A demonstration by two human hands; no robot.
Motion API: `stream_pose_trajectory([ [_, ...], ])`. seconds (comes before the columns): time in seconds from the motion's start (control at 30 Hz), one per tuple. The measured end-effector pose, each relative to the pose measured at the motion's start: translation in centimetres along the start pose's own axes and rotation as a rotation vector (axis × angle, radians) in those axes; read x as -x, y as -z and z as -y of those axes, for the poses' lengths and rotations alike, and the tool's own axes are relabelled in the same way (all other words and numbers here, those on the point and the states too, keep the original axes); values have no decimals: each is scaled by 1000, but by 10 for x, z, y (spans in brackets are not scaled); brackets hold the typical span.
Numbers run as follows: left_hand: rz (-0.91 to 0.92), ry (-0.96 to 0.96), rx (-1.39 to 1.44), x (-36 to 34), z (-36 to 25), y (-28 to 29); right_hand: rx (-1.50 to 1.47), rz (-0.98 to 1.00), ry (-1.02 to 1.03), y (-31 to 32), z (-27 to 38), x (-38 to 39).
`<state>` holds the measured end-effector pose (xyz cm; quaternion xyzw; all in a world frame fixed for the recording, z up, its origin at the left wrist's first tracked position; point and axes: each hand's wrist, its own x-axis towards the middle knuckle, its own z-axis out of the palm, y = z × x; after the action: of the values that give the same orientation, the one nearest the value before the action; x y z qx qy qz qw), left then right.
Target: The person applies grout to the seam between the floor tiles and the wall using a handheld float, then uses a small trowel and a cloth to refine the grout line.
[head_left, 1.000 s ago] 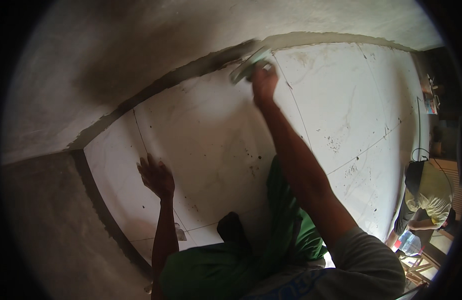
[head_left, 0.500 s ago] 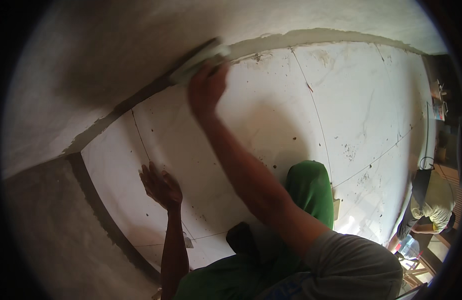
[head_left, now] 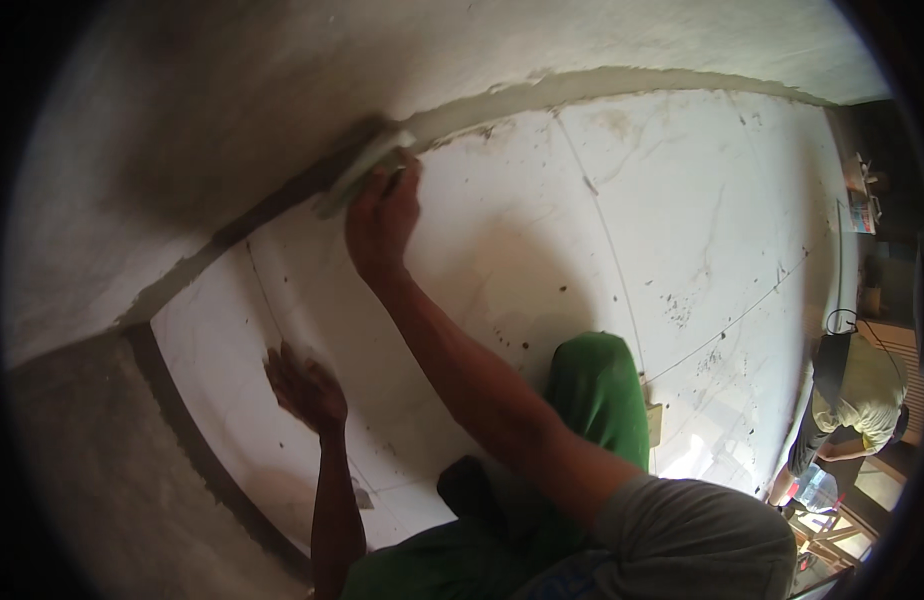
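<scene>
My right hand (head_left: 382, 225) grips a pale green flat float (head_left: 344, 185), somewhat blurred, against the grey mortar band (head_left: 582, 84) where the plastered wall (head_left: 232, 110) meets the white marbled tiles (head_left: 702, 200). Lower left, my left hand (head_left: 307, 390) is on the tiles with its fingers spread and holds nothing that I can see. Dark specks are scattered over the tiles, and my green-clad knee (head_left: 597, 395) rests below my right forearm.
A second grey wall (head_left: 92, 440) with a dark edge band borders the tiles at left. At the far right a person (head_left: 852, 390) bends beside a clear plastic jug (head_left: 817, 488). Wooden pieces (head_left: 832, 535) and clutter (head_left: 862, 200) line that side.
My right hand and the float have swept leftward along the mortar band from near the centre, then dipped slightly. My left hand stays on the tiles, shifting a little in view.
</scene>
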<state>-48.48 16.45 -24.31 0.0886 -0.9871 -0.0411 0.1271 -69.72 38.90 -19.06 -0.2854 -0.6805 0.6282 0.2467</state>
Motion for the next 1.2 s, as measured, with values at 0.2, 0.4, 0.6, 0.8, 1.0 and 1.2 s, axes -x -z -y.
stream_pose_trajectory([
  [0.2,-6,-29,-69,1,-19,5,312,-566,679,153,-5,-228],
  [0.4,16,2,-42,-6,-40,-1,6,-621,464,206,-73,-319],
  [0.6,30,25,-68,4,-3,9,227,-217,64,84,-50,-135],
  [0.8,5,-4,-62,3,-12,3,339,-632,221,193,16,-277],
  [1.0,-1,76,-48,-4,-25,8,-211,-393,-133,235,-64,-337],
  [1.2,47,122,-106,7,3,23,249,-178,-9,51,-63,-106],
])
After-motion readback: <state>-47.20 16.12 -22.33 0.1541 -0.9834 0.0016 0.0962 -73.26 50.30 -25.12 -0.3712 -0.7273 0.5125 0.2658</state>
